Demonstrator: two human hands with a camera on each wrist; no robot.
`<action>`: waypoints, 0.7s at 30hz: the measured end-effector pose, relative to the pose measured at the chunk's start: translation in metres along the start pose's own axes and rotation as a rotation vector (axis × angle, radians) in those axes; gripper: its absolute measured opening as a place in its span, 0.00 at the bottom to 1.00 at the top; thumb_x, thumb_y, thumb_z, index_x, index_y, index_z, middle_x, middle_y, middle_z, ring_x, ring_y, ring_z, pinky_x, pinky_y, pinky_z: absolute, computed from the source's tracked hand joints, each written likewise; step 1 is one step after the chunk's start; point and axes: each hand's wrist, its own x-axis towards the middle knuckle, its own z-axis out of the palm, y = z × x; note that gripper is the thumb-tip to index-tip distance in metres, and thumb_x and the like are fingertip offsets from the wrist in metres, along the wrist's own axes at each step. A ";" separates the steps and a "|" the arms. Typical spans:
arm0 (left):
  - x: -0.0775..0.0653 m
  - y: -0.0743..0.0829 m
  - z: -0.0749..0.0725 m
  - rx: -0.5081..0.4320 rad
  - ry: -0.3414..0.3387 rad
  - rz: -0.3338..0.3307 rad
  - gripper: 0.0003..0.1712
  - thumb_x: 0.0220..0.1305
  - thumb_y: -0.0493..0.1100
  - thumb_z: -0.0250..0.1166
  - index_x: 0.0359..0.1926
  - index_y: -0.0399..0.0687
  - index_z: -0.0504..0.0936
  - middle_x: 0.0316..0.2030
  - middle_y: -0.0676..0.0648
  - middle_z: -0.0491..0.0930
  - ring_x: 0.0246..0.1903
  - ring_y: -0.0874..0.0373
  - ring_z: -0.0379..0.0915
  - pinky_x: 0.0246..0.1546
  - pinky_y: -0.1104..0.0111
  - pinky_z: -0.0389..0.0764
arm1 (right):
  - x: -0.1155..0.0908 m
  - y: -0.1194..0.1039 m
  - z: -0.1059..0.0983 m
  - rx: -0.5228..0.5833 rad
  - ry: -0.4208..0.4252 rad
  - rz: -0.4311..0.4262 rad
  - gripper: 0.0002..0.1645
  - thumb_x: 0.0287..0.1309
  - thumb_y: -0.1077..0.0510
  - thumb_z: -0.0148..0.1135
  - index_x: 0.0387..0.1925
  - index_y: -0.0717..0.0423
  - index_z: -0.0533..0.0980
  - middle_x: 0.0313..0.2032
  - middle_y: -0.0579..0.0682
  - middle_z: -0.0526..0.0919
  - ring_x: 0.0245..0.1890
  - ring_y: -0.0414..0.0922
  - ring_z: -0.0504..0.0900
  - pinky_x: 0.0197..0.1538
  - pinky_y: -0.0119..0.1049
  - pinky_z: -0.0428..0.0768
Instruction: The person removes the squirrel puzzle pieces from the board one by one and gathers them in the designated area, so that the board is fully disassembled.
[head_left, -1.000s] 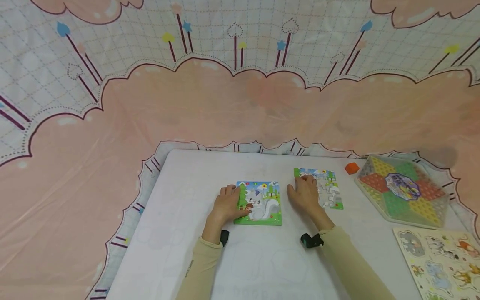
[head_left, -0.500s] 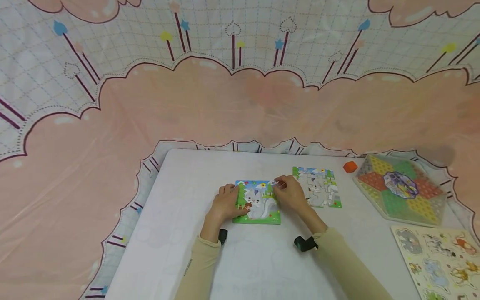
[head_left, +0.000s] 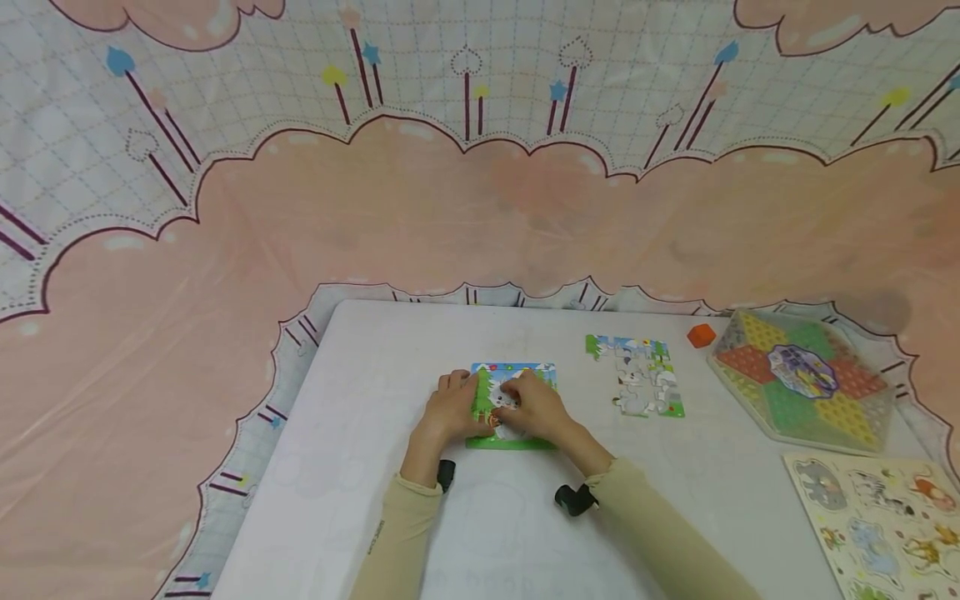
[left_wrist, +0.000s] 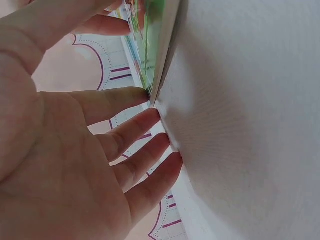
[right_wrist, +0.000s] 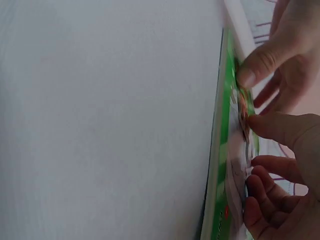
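A square squirrel puzzle board (head_left: pixel 510 444) with a green lower border lies on the white table. My left hand (head_left: pixel 447 408) rests at its left side, thumb on the top face; in the left wrist view the fingers (left_wrist: pixel 132 132) reach out straight along the edge. Over the middle of the picture is my right hand (head_left: pixel 540 408). Its thumb and index finger pinch a small puzzle piece (right_wrist: pixel 244 127) close to the board's surface, mostly hidden by the fingertips. Right of the board lies a group of puzzle pieces (head_left: pixel 633 402) in grey, green and blue, with a gap at its left.
An orange block (head_left: pixel 701 336) sits near the back. Beside it lies a hexagonal clear box (head_left: pixel 806 375) of coloured shapes. An animal board (head_left: pixel 870 517) occupies the front right. A patterned curtain (head_left: pixel 480 217) hangs behind the table.
My right hand has moved left from the group of pieces, past the board's upper right corner, to the middle of the board, carrying a piece. My left hand has stayed at the board's left edge.
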 end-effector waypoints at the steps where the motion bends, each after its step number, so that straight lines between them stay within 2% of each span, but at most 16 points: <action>1: 0.000 0.000 0.000 0.002 -0.001 0.000 0.56 0.47 0.55 0.79 0.70 0.33 0.64 0.65 0.34 0.62 0.64 0.38 0.56 0.59 0.48 0.69 | 0.001 -0.001 0.001 -0.002 0.002 0.000 0.24 0.54 0.49 0.73 0.48 0.60 0.82 0.31 0.47 0.71 0.29 0.41 0.66 0.31 0.35 0.67; 10: 0.001 0.000 0.002 -0.001 0.000 -0.007 0.56 0.46 0.54 0.79 0.70 0.35 0.64 0.66 0.34 0.62 0.65 0.38 0.55 0.59 0.47 0.69 | 0.003 -0.006 -0.001 0.059 0.017 0.022 0.18 0.51 0.54 0.75 0.41 0.57 0.79 0.33 0.48 0.72 0.30 0.41 0.69 0.33 0.35 0.70; 16: 0.000 0.001 0.002 -0.008 -0.004 -0.015 0.56 0.47 0.54 0.79 0.70 0.34 0.64 0.66 0.34 0.61 0.65 0.38 0.55 0.60 0.47 0.68 | 0.004 -0.006 -0.002 0.184 0.023 0.009 0.13 0.53 0.62 0.70 0.40 0.57 0.76 0.29 0.46 0.78 0.29 0.40 0.74 0.34 0.36 0.74; 21: -0.001 0.002 0.001 -0.019 -0.005 -0.020 0.56 0.47 0.54 0.79 0.71 0.34 0.63 0.66 0.35 0.61 0.65 0.39 0.55 0.60 0.47 0.68 | 0.004 -0.004 -0.004 0.294 0.002 -0.006 0.08 0.58 0.67 0.65 0.40 0.59 0.76 0.28 0.46 0.78 0.28 0.40 0.76 0.35 0.35 0.76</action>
